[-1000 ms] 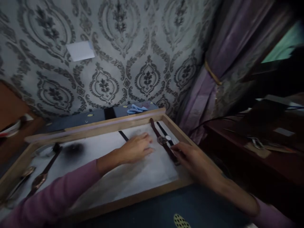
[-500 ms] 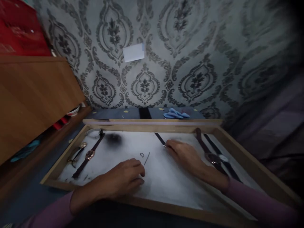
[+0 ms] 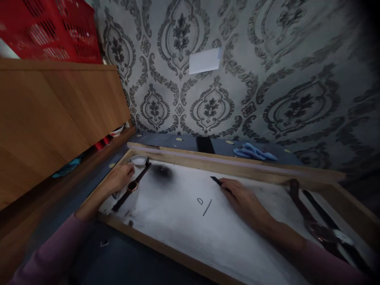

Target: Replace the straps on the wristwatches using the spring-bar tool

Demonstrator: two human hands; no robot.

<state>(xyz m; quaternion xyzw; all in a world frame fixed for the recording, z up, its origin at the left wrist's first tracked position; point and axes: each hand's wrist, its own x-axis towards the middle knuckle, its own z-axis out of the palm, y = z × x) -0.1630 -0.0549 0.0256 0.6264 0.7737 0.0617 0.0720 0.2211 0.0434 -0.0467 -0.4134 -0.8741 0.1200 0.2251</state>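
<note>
A wooden tray (image 3: 178,153) with a white lining lies before me. At its left end my left hand (image 3: 118,179) has its fingers curled over a small watch, mostly hidden, beside a brown-strapped watch (image 3: 132,187). Just behind is a silver watch (image 3: 139,160). My right hand (image 3: 236,194) is closed on a black strap (image 3: 216,181), whose far end shows past the fingers. To the right lie a dark brown watch (image 3: 320,231) and a black-strapped watch with a white face (image 3: 342,237), partly hidden by my arm.
A blue cloth (image 3: 255,152) lies behind the tray. At the left stands a wooden cabinet (image 3: 62,118) with a red basket (image 3: 56,33) on top. A white card (image 3: 204,61) is on the patterned wall.
My left hand has moved from the tray's middle to the watches at its left end. My right hand remains at the black strap. The view has turned left.
</note>
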